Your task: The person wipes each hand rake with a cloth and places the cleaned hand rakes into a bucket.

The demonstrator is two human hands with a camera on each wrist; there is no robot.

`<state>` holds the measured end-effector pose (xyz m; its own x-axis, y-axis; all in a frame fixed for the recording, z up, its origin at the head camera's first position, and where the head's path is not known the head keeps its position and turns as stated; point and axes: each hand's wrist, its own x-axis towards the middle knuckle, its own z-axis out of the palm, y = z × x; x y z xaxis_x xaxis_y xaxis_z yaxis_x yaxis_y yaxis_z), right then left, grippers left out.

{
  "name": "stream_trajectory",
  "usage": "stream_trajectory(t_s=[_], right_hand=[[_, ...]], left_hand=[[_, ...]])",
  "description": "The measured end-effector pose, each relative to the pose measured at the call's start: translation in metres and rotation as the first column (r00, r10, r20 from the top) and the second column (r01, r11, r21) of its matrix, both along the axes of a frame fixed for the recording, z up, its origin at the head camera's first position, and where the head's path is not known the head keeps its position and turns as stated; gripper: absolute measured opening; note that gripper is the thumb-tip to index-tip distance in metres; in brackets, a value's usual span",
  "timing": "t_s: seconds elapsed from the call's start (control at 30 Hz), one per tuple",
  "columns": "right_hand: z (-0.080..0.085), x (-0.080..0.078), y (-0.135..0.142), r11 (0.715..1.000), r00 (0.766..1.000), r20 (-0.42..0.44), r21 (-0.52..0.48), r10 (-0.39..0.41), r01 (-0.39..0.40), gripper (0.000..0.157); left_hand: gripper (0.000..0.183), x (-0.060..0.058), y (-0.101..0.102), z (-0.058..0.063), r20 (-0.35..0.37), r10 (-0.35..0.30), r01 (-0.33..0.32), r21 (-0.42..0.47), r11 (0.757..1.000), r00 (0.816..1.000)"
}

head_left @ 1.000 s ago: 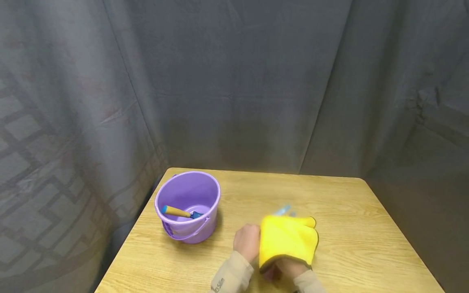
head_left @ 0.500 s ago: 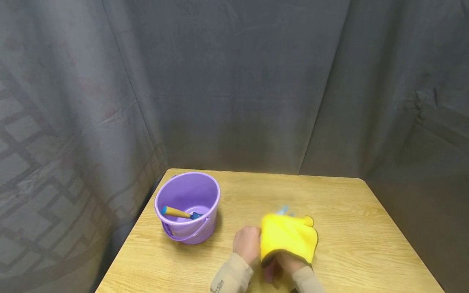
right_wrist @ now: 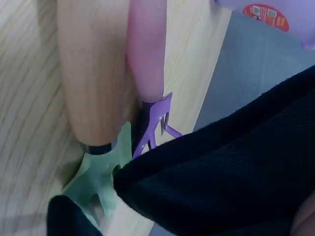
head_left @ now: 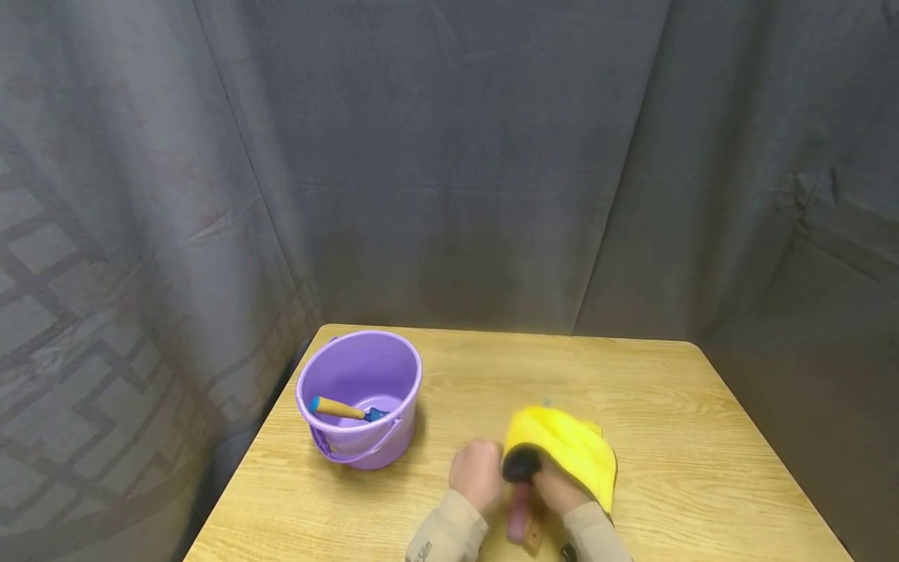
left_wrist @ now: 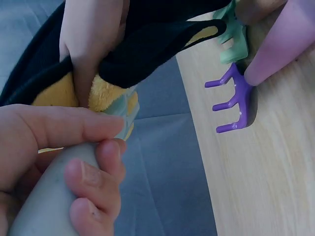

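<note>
My left hand (head_left: pixel 477 472) grips the pale grey handle (left_wrist: pixel 51 196) of a small hand tool. Its light blue head (left_wrist: pixel 125 113) shows in part beneath a cloth, and only a faint tip stands out beyond it in the head view. My right hand (head_left: pixel 558 488) holds that cloth (head_left: pixel 562 441), yellow on one face and black on the other, around the tool's head. Most of the right fingers are hidden in its folds. Close below the hands on the table lie a purple hand rake (left_wrist: pixel 240 101) with a pink handle and a green tool (right_wrist: pixel 98 174) with a wooden handle.
A purple bucket (head_left: pixel 400 437) stands on the left of the wooden table (head_left: pixel 667 406). Inside it leans a tool with a yellow handle (head_left: pixel 339 407) and blue end. Grey curtains (head_left: pixel 456 195) surround the table.
The cloth's near edge has lifted and turned, baring its black side and more of the pink and wooden handles. My right hand has shifted slightly; the left stays nearly in place.
</note>
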<state>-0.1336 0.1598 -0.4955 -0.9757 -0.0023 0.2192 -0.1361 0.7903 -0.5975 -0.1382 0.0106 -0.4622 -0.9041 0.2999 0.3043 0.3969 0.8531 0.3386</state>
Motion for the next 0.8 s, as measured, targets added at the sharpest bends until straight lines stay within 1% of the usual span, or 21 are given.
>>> stream_trajectory(t_s=[0.03,0.07,0.1,0.2,0.3,0.33,0.4,0.47,0.57,0.63,0.7,0.77,0.8], right_hand=[[-0.0028,-0.0010,0.0002,0.999,0.998,-0.028,0.020,-0.048,0.048,0.013],[-0.0051,-0.0013,-0.0002,0.998,0.998,-0.039,0.014,-0.053,0.054,0.011],[-0.0068,-0.0009,-0.0008,0.999,0.998,-0.026,-0.005,-0.050,0.050,0.011],[-0.0095,0.0007,-0.0036,0.994,0.999,0.030,-0.104,-0.042,0.045,0.010],[-0.0083,0.0023,-0.0062,0.981,0.992,0.112,-0.176,-0.060,0.079,0.004],[-0.0079,0.0021,-0.0067,0.978,0.990,0.119,-0.185,-0.075,0.096,0.007],[-0.0064,0.0009,-0.0078,0.978,0.987,0.095,-0.153,-0.126,0.140,0.021],[-0.0058,-0.0001,-0.0083,0.976,0.984,0.081,-0.137,-0.161,0.171,0.034],[-0.0053,-0.0010,-0.0088,0.973,0.981,0.064,-0.137,-0.181,0.188,0.039],[-0.0054,-0.0026,-0.0091,0.978,0.989,0.026,-0.143,-0.148,0.151,0.031],[-0.0046,-0.0024,-0.0092,0.981,0.990,-0.001,-0.136,-0.142,0.140,0.022],[-0.0039,-0.0026,-0.0090,0.982,0.990,-0.009,-0.133,-0.137,0.135,0.017],[-0.0037,-0.0027,-0.0090,0.985,0.991,-0.023,-0.114,-0.130,0.126,0.015]], left_hand=[[0.021,0.0003,0.0002,-0.0007,-0.003,0.001,-0.001,-0.005,1.000,1.000],[0.021,0.0008,0.0004,-0.0009,-0.005,0.003,-0.003,-0.005,1.000,1.000],[0.023,0.0010,0.0006,-0.0013,-0.009,0.005,-0.005,-0.005,1.000,1.000],[0.025,0.0008,0.0012,-0.0007,-0.028,0.005,-0.006,-0.018,1.000,1.000],[0.027,-0.0004,0.0017,0.0006,-0.030,-0.003,0.002,-0.010,1.000,1.000],[0.028,-0.0011,0.0020,0.0006,-0.028,-0.004,0.003,-0.005,1.000,1.000],[0.029,-0.0024,0.0024,0.0005,-0.018,-0.007,0.007,0.017,1.000,1.000],[0.029,-0.0034,0.0026,0.0004,-0.008,-0.011,0.011,0.036,0.999,1.000],[0.029,-0.0042,0.0029,0.0011,0.019,-0.013,0.011,0.068,0.998,1.000],[0.029,-0.0044,0.0030,0.0019,0.040,-0.013,0.010,0.085,0.996,0.999],[0.029,-0.0044,0.0032,0.0024,0.062,-0.011,0.005,0.101,0.995,0.998],[0.028,-0.0042,0.0034,0.0029,0.076,-0.010,0.002,0.102,0.995,0.997],[0.027,-0.0038,0.0032,0.0033,0.081,-0.008,-0.001,0.104,0.995,0.997]])
